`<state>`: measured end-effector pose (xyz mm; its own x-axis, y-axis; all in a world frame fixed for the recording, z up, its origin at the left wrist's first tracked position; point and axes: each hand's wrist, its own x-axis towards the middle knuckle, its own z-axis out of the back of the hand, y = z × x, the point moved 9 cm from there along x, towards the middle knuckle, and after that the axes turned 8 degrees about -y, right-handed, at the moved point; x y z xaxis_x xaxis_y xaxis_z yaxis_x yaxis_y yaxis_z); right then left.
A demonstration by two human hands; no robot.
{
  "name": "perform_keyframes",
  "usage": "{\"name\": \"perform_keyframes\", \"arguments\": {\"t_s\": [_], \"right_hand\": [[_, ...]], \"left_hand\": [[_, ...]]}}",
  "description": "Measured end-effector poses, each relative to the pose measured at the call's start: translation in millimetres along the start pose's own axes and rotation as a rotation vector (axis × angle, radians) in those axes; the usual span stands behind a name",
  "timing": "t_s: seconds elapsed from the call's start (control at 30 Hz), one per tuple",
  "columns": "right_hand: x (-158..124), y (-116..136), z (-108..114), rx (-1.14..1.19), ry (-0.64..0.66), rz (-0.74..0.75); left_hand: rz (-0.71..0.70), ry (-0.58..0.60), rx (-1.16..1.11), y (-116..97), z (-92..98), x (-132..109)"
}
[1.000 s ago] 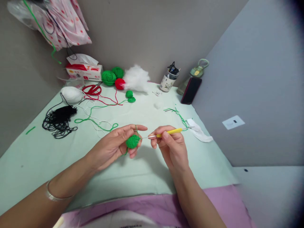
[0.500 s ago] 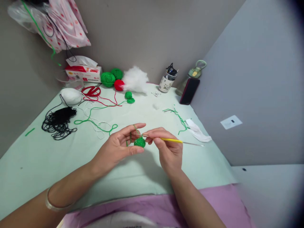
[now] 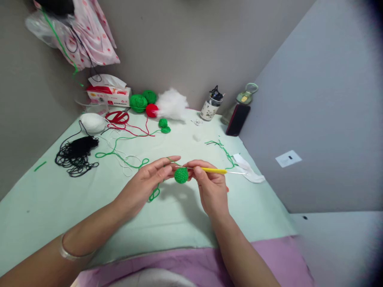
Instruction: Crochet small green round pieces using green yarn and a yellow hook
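Sitting between the two hands above the table (image 3: 134,235), the ball (image 3: 181,175) is small, round and bright green, ridged all over with tight rows of stitches. At its nine o'clock, the left hand (image 3: 149,178) pinches its edge between thumb and fingers, green yarn (image 3: 151,199) looping below at about eight. At three, the right hand (image 3: 212,185) grips the yellow-handled hook (image 3: 214,170) closely, the metal tip lying across the ball's twelve o'clock.

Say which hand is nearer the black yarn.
Left. The left hand is right of the black yarn and nearer the person, beside the green ball; the right hand, holding the yellow-handled hook, is farther right.
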<state>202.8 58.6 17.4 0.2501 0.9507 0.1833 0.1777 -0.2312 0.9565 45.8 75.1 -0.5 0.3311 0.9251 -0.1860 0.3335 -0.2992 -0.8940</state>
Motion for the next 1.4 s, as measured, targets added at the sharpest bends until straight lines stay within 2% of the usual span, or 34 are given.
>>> {"name": "perform_keyframes", "arguments": {"t_s": [0.07,0.13,0.2,0.3,0.47,0.63,0.7,0.73,0.8,0.9,0.97,1.17,1.3,1.4], "right_hand": [[2.0,-10.6,4.1,0.041,-0.039,-0.110],[2.5,-14.3,4.4,0.062,-0.049,-0.149],[1.8,-12.7,1.9,0.055,-0.035,-0.135],[-1.3,-1.3,-6.0,-0.001,0.026,-0.030],[-13.9,31.1,-19.4,-0.283,0.109,0.347],[-51.5,58.9,-32.7,-0.795,0.017,1.000],[-64.1,62.8,-34.7,-0.841,-0.023,1.148],[-65.3,63.7,-33.7,-0.810,-0.023,1.144],[-58.8,63.8,-29.4,-0.675,0.005,1.017],[-40.2,59.1,-22.6,-0.433,0.054,0.728],[-27.6,54.0,-15.6,-0.295,0.037,0.548],[-4.9,22.4,-6.5,0.097,0.032,-0.013],[-5.5,15.4,-11.9,0.198,0.069,-0.165],[-10.9,18.3,-16.0,0.139,0.114,-0.114]], "left_hand": [[0.016,-0.014,-0.037,2.2,1.3,1.4],[0.030,-0.019,-0.078,3.7,0.6,2.0],[0.035,-0.023,-0.102,4.1,-1.0,1.8],[0.054,-0.022,-0.094,5.8,-4.1,0.5],[0.046,-0.053,-0.082,6.6,-3.2,-1.9],[0.078,-0.069,-0.135,8.5,-6.0,-9.1],[0.134,-0.016,-0.182,10.9,-12.4,-13.2],[0.164,0.021,-0.206,11.8,-16.0,-15.1],[0.215,0.091,-0.250,12.2,-21.4,-17.5],[0.242,0.140,-0.283,8.3,-21.9,-16.6],[0.223,0.140,-0.282,3.1,-18.7,-14.4],[0.150,0.162,-0.241,-8.5,-16.1,-12.2],[0.129,0.131,-0.234,-7.5,-13.2,-11.2],[0.107,0.110,-0.178,-3.9,-11.6,-12.3]]}}
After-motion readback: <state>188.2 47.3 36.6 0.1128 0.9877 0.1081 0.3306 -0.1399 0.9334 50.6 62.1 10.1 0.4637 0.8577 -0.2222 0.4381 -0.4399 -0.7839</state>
